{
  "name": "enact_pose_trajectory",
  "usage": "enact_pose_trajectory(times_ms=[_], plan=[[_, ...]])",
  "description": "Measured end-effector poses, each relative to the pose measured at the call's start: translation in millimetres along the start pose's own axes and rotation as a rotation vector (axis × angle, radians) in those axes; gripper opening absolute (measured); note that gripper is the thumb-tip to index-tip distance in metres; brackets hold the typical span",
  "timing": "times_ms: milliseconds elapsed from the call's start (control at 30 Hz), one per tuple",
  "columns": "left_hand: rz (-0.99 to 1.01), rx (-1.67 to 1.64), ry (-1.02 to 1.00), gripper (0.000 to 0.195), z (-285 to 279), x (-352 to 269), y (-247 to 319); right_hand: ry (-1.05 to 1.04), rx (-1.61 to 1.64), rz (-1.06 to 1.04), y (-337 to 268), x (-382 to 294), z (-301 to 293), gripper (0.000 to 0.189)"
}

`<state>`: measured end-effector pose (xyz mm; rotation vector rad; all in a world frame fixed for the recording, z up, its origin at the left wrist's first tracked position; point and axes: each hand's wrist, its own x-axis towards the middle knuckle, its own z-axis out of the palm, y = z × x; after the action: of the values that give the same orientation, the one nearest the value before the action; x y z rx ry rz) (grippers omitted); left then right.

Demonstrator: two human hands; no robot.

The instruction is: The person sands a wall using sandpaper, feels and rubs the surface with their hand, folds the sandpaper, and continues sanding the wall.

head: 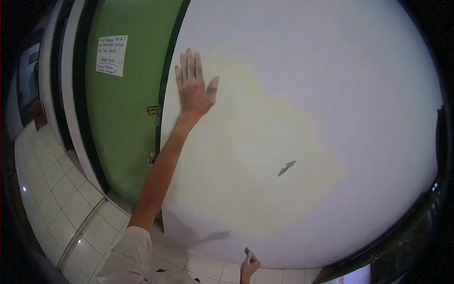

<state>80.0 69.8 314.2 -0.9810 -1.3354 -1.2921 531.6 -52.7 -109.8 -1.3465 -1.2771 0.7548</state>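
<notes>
My left hand [194, 87] lies flat against the pale wall [354, 88], palm towards it. Its fingers point up and the thumb is spread to the right. Just left of it is the dark edge of a green door [124, 142]. Low in the view, my right hand [250, 264] pinches a small dark object [247, 250] between thumb and fingers; it is too small to identify. On the wall between and to the right of my hands is a dark grey mark [287, 168], either a patch or a shadow.
The green door carries a brass-coloured fitting [152, 110], a metal lock [151, 159] and a handwritten paper sheet [111, 55]. White floor tiles [67, 198] run along the left and bottom. Beyond the door stands another door frame [60, 78].
</notes>
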Motion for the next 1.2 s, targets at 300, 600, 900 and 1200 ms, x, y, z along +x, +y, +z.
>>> enact_pose_trajectory(times_ms=[300,600,900,1200], plan=[[0.258,-0.141,-0.152,0.085,5,-5,78,0.017,-0.033,-0.003,-3,-1,-1,0.028],[0.503,-0.3,-0.315,0.085,13,-27,161,0.149,-0.019,0.002,2,-28,-22,0.026],[0.797,-0.716,-0.509,0.08,-14,-31,128,0.182,-0.153,0.116,6,-48,-38,0.024],[0.023,-0.164,0.147,0.076,-24,-6,-18,0.09,-0.025,0.019,-7,-45,-7,0.028]])
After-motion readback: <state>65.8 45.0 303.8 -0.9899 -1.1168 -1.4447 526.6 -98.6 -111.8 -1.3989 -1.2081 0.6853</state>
